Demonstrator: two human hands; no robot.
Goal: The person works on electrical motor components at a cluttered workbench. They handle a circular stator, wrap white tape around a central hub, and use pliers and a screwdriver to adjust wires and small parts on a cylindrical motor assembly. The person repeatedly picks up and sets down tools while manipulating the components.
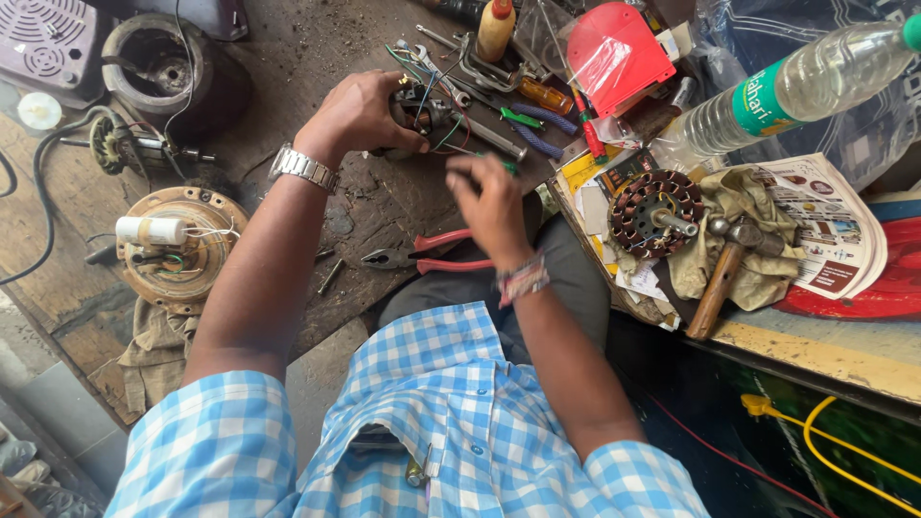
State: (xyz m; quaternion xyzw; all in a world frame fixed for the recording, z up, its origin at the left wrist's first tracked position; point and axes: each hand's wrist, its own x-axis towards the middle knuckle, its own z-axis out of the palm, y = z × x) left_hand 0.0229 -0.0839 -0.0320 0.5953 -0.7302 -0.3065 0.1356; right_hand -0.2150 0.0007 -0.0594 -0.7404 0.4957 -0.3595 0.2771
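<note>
Head view looks down over a blue-and-white checked shirt [422,422] to a worn, dirty wooden counter [288,77]. Nearest the body, red-handled pliers [422,255] lie on the counter just below the right hand [494,206]. That hand is blurred, its fingers curled together above the pliers; whether they pinch anything I cannot tell, though a thin green-tipped tool [484,155] runs from its fingertips toward the motor. A beaded band sits on that wrist. Just beyond, the left hand [360,115], with a silver metal wristwatch [302,168] on its wrist, is clamped over a small dark electric motor with coloured wires [427,110], holding it on the counter's middle, near the far side.

To the left lie a round tan fan motor housing with a white cylindrical capacitor [177,245] on a rag, and farther off a black round casing [158,58]. To the right, on a second yellow-edged counter [815,350], a copper-wound round stator [655,213] rests beside a wooden-handled hammer [724,273] on a crumpled beige cloth [739,206] and a printed paper leaflet [825,225]. Farther back stand a clear plastic water bottle with a green label [796,91], lying tilted, a red plastic box in a clear bag [617,53], and a small orange-capped bottle [496,29] among loose tools.
</note>
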